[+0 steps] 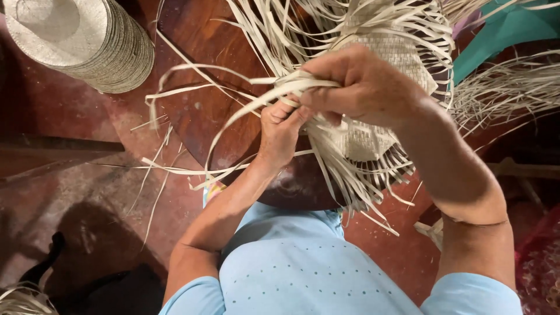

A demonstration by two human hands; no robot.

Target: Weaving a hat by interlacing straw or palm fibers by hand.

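Observation:
A half-woven straw piece (373,140) with a tight pale weave rests on a round dark wooden block (198,111). Long loose straw strands (192,81) fan out from it on every side. My left hand (281,129) pinches a bundle of strands at the edge of the weave, fingers closed on them. My right hand (364,87) lies over the top of the weave and grips the same bundle of strands, pulling them to the left. The middle of the weave is hidden under my right hand.
A stack of finished woven straw hats (81,41) stands at the upper left on the reddish floor (99,192). A teal cloth (507,29) lies at the upper right beside more loose straw (507,87). A dark object (52,256) sits at the lower left.

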